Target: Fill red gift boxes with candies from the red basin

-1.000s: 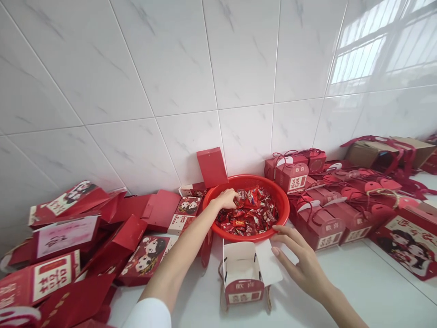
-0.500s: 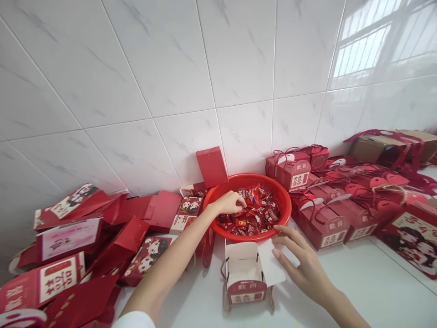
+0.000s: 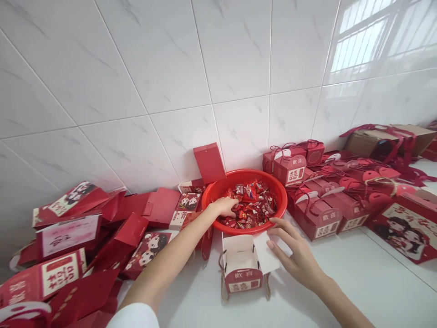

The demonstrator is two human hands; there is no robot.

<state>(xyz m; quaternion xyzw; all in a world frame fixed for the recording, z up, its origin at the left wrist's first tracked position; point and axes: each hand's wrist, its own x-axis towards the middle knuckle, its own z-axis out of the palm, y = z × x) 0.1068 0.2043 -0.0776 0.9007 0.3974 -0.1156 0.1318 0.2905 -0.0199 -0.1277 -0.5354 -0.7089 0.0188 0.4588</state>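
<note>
My left hand [image 3: 226,207] reaches down into a red plastic basket [image 3: 282,205] at its left side, fingers curled against the wrapped candies [image 3: 251,212]. What its fingertips hold, if anything, is hidden. In front of the basket stands a small gift box [image 3: 244,274] with its top open, bare white inside, red and cream on the front, with cord handles at the sides. My right hand [image 3: 295,250] is at the box's white side flap [image 3: 265,253]; its fingers are spread, with the thumb at the flap's edge.
Red boxes and flat cartons [image 3: 112,246] lie heaped on the left. Several closed gift boxes [image 3: 317,218] with cords stand in rows on the right, beside a larger printed box [image 3: 406,228]. A red carton [image 3: 209,162] leans on the tiled wall [image 3: 177,68] behind the basket.
My left hand has moved lower and slightly left, down into the candies. My right hand stays by the flap. The whole view has shifted a little.
</note>
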